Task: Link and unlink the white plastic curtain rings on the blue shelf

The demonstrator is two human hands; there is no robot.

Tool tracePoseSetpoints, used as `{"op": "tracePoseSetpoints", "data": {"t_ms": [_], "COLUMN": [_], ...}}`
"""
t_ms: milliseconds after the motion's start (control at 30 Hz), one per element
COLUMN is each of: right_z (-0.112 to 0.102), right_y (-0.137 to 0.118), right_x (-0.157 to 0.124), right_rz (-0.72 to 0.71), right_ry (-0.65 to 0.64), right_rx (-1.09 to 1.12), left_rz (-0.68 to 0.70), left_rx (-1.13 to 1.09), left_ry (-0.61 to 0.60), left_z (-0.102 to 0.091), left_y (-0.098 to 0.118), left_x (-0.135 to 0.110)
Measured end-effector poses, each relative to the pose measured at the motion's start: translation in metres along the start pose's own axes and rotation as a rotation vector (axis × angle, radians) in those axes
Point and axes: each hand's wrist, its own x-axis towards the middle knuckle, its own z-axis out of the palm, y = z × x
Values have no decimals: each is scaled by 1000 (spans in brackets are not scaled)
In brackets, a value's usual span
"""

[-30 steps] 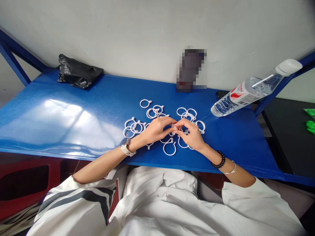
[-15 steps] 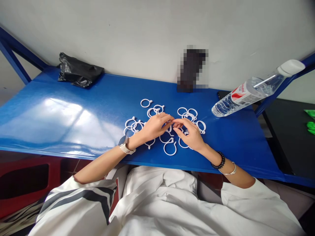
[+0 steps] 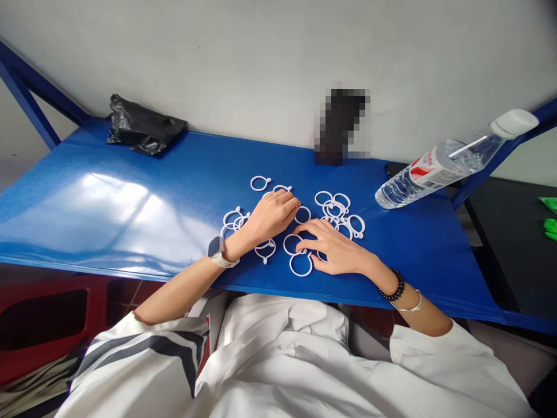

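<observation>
Several white plastic rings [image 3: 334,207] lie scattered on the blue table [image 3: 130,197]. My left hand [image 3: 270,217], with a watch on its wrist, rests among them with its fingers curled together. Its fingertips are at the rim of one white ring [image 3: 303,215] that lies flat on the table. My right hand [image 3: 335,251], with bracelets on its wrist, lies open and flat with its fingers stretched toward the left. Its fingertips reach a ring [image 3: 292,244], and another ring [image 3: 300,265] lies just in front of it. More rings [image 3: 232,219] sit left of my left hand.
A plastic water bottle [image 3: 439,165] stands at the table's right end. A crumpled black bag [image 3: 143,132] lies at the back left against the wall. A dark blurred object [image 3: 342,125] leans on the wall behind the rings. Blue frame bars [image 3: 30,87] rise on both sides.
My hands have come apart from their joined pinch over the pile. The left hand moved up and back to a ring on the table, and the right hand dropped flat and opened.
</observation>
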Motion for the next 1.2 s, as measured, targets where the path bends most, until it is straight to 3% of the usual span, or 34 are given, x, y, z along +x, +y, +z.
{"op": "tracePoseSetpoints", "data": {"t_ms": [300, 467, 733, 1200], "right_z": [6, 9, 8, 5], "right_y": [9, 15, 19, 19], "right_x": [0, 1, 1, 1], "right_rz": [30, 68, 62, 50], "right_ry": [64, 161, 339, 308], "right_rx": [15, 58, 38, -19], "left_rz": [96, 146, 106, 177], "left_rx": [-106, -243, -353, -430], "left_ry": [73, -29, -165, -246], "left_z": [-4, -8, -6, 1], "left_y": [4, 7, 8, 4], "left_x": [-1, -1, -1, -3]}}
